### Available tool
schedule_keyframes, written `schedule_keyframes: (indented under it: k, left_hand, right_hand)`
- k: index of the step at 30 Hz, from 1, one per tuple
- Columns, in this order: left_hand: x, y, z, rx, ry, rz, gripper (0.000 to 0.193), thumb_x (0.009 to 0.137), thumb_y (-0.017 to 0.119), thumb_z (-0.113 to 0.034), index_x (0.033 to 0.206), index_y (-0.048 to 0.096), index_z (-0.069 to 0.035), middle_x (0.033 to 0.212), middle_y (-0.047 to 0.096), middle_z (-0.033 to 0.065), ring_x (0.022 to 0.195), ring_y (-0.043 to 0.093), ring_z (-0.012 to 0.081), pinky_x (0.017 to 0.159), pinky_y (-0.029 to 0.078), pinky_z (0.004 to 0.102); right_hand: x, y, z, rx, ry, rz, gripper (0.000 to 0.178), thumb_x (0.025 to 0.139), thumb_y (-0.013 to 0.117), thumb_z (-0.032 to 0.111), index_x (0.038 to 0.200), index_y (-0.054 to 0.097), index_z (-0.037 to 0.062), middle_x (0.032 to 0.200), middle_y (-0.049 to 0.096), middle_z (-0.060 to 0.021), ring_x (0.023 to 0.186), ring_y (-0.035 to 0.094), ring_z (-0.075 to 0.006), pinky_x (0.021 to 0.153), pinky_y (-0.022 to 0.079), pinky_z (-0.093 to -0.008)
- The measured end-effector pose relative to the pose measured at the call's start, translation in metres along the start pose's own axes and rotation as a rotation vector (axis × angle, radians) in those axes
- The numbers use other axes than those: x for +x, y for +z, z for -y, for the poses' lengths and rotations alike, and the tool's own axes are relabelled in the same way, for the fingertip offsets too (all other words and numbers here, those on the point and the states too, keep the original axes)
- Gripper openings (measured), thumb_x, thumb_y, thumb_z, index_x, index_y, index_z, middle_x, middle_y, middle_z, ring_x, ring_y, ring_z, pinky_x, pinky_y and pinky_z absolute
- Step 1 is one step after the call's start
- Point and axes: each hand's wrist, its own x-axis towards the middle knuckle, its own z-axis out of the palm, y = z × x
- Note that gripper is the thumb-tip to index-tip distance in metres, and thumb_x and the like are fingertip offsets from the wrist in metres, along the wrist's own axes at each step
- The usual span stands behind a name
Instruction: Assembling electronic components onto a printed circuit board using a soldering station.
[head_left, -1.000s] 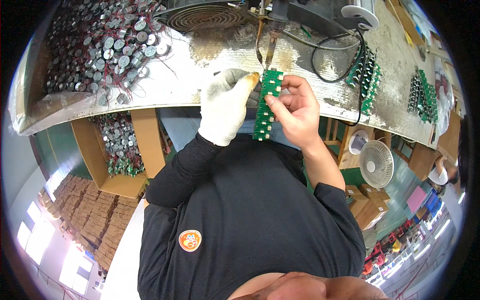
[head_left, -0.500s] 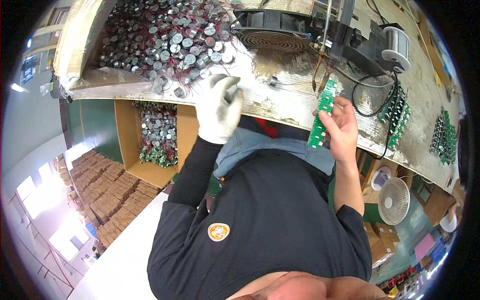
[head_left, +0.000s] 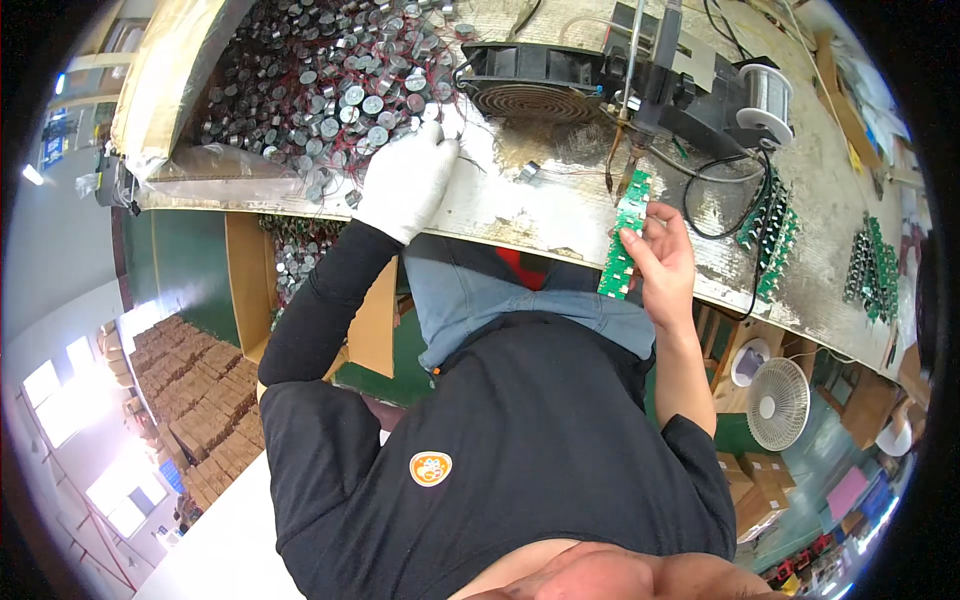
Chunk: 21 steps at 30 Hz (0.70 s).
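My right hand (head_left: 665, 262), bare, is closed on a long, narrow green circuit board (head_left: 624, 240) with small pale parts along it. Thumb and fingers pinch its right edge, and its far end lies just below the tip of the soldering machine (head_left: 630, 135). In a white glove, my left hand (head_left: 405, 185) is at the near edge of a heap of small round metal motors (head_left: 340, 100) with thin red wires. Its fingertips are bent together; what they hold, if anything, is hidden. One loose motor (head_left: 528, 172) lies on the worktable (head_left: 490, 205) between my hands.
A black fan (head_left: 535, 85) lies behind the loose motor. A solder spool (head_left: 764, 100) and a looped black cable (head_left: 690, 205) are at the right. Bundles of circuit boards (head_left: 770, 235) lie beyond my right hand. Under the table edge stands a cardboard box (head_left: 250, 285) of motors.
My left hand has moved left and away from me to the heap, its fingers closing in. My right hand still holds the board near the soldering tip. The whole view has shifted slightly.
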Motion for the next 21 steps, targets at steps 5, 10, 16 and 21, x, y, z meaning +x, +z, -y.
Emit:
schedule_keyframes:
  k: [5, 10, 16, 21]
  left_hand:
    - [-0.004, -0.004, -0.010, -0.078, -0.069, -0.033, 0.013, 0.085, 0.054, -0.012, 0.096, 0.056, -0.006, 0.095, 0.055, 0.0126, 0.073, 0.062, 0.0293, 0.061, 0.052, 0.0384]
    - [-0.025, -0.010, -0.037, -0.411, -0.087, -0.149, 0.016, 0.084, 0.061, -0.007, 0.098, 0.057, -0.003, 0.105, 0.060, 0.0137, 0.081, 0.063, 0.0341, 0.068, 0.051, 0.0376]
    - [-0.028, 0.002, -0.074, -0.787, -0.196, -0.224, 0.020, 0.082, 0.061, 0.001, 0.101, 0.064, -0.001, 0.087, 0.065, 0.0126, 0.079, 0.063, 0.0254, 0.071, 0.048, 0.0325]
    - [-0.017, -0.007, -0.092, -0.734, -0.083, -0.260, 0.020, 0.080, 0.068, -0.004, 0.100, 0.068, -0.002, 0.084, 0.063, 0.0101, 0.078, 0.060, 0.0235, 0.069, 0.047, 0.0308]
  right_hand:
    - [-0.001, -0.005, 0.000, 0.015, 0.019, -0.003, 0.039, 0.089, 0.062, 0.004, 0.119, 0.038, -0.0011, 0.093, 0.062, -0.0095, 0.055, 0.054, -0.0065, 0.041, 0.039, -0.0189]
    - [-0.001, -0.004, 0.003, 0.035, 0.045, 0.016, 0.039, 0.088, 0.063, 0.004, 0.118, 0.038, -0.0009, 0.093, 0.062, -0.0094, 0.056, 0.055, -0.0069, 0.041, 0.039, -0.0192]
    - [0.000, 0.000, 0.005, 0.016, 0.058, 0.035, 0.040, 0.088, 0.062, 0.002, 0.119, 0.037, -0.0001, 0.096, 0.060, -0.0102, 0.058, 0.056, -0.0067, 0.042, 0.038, -0.0186]
    - [-0.004, 0.003, 0.003, -0.033, 0.067, 0.030, 0.042, 0.087, 0.063, 0.001, 0.121, 0.037, 0.0004, 0.096, 0.058, -0.0095, 0.060, 0.054, -0.0068, 0.044, 0.039, -0.0194]
